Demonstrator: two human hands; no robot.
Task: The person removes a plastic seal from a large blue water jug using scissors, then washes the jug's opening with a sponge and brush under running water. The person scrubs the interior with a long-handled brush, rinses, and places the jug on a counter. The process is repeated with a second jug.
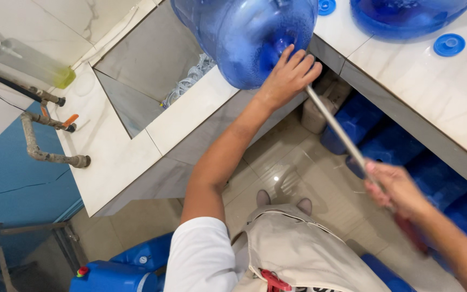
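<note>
A person's left hand (290,75) lies open, fingers spread around the neck of a large blue water jug (247,35), which lies tipped on the white counter edge (190,108), its mouth pointing toward the person. The right hand (395,189), blurred, is closed around a long metal rod (333,121) whose long axis runs diagonally from that fist up into the jug's mouth. Beyond, a 2nd blue jug (406,16) and 2 blue caps (449,44) sit on the counter above stacked blue crates (385,143).
</note>
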